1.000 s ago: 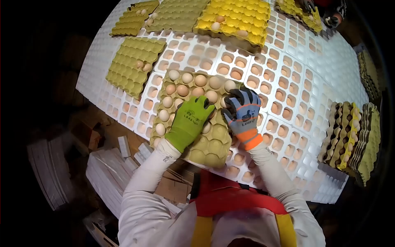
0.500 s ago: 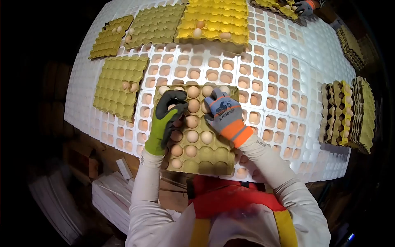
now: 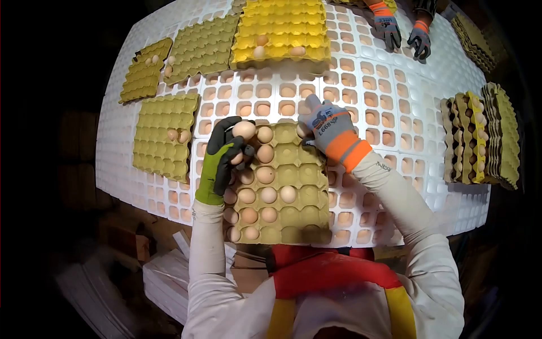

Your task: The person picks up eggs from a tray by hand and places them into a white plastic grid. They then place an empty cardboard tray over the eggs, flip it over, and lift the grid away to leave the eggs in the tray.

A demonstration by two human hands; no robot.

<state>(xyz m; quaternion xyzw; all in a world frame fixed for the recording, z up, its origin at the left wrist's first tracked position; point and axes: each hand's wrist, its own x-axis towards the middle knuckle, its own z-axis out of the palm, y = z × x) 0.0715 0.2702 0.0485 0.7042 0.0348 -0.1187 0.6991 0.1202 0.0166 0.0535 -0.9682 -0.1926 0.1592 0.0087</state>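
Left hand point(image 3: 219, 161) cradles an egg point(image 3: 244, 130) (best held lightly); right hand point(image 3: 332, 125) pinches another egg point(image 3: 303, 130) near the far right corner of the tray point(image 3: 309, 195).

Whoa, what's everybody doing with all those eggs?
Someone in gloves is handling eggs at a cardboard tray. The left hand holds an egg; the right hand is at another egg. Many right-side tray cups are empty. Another person's hands are over the white trays.

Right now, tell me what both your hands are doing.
Left hand: closed, holding at least one egg.
Right hand: curled at another egg; grip cannot be told.
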